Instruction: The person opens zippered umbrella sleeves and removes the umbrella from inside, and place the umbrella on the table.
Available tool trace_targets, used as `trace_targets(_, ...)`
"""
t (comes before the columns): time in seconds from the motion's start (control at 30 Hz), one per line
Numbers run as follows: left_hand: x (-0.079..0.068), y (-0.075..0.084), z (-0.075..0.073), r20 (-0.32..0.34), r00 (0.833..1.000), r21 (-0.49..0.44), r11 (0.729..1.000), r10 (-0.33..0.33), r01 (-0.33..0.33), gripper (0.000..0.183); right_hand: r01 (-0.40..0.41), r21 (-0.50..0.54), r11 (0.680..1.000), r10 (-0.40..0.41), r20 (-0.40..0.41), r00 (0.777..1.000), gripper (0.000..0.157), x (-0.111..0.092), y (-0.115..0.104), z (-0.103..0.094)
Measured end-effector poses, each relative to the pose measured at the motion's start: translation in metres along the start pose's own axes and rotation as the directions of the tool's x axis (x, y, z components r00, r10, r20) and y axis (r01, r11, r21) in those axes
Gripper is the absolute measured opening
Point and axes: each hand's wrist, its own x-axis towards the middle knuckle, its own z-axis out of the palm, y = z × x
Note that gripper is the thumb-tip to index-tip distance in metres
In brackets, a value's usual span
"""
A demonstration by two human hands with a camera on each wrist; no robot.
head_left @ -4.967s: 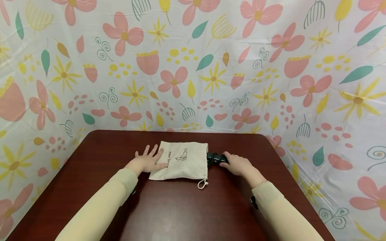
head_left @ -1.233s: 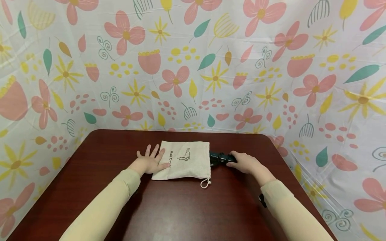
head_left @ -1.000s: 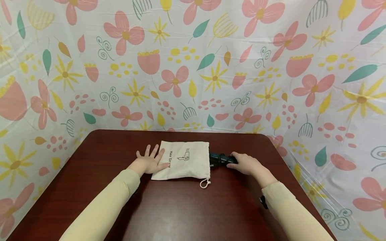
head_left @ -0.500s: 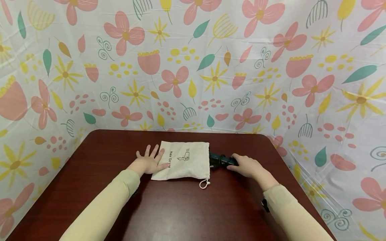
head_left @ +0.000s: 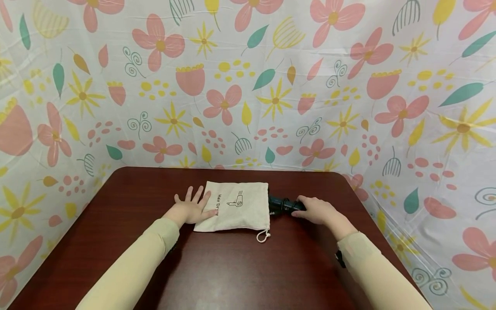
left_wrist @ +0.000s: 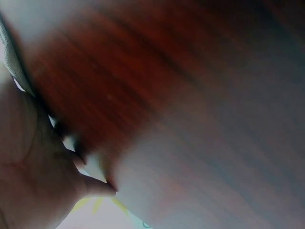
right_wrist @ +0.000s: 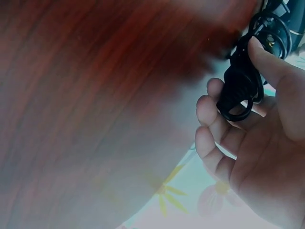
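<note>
A beige drawstring bag [head_left: 236,206] printed with a hair dryer drawing lies flat on the dark red table [head_left: 232,267]. My left hand [head_left: 190,209] lies flat on the bag's left edge, fingers spread; the left wrist view shows only its palm [left_wrist: 33,181] against the blurred tabletop. A black hair dryer [head_left: 280,204] pokes out of the bag's right-hand opening. My right hand [head_left: 311,209] holds its outer end. In the right wrist view, that hand [right_wrist: 233,81] has fingers and thumb curled round the black coiled cord [right_wrist: 240,88].
The bag's drawstring knot [head_left: 262,236] trails toward me on the table. A flower-patterned cloth [head_left: 248,86] walls in the table at the back and on both sides. Bare wood lies between my forearms.
Since five seconds ago my right hand has shifted slightly to the right along the black hair dryer. The left hand and the bag have stayed put.
</note>
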Motion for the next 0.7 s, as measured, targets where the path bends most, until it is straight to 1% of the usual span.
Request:
trace_targets(0.33,0.001,-0.001,0.002,-0.007,1.0,0.002,1.0,0.001,-0.001,0.091,0.003,0.013,1.0,-0.003,0.011,1.0,0.05,0.01,0.007,-0.003)
trace_targets(0.47,0.002,-0.001,0.002,-0.014,1.0,0.003,1.0,0.0,0.0,0.09,0.004,0.012,1.0,-0.004,0.018,1.0,0.051,0.014,0.009,-0.004)
trace_targets(0.7,0.003,-0.001,0.003,-0.004,1.0,-0.009,1.0,0.003,-0.003,0.091,0.009,0.022,1.0,-0.01,0.041,0.999,0.055,0.019,0.012,-0.005)
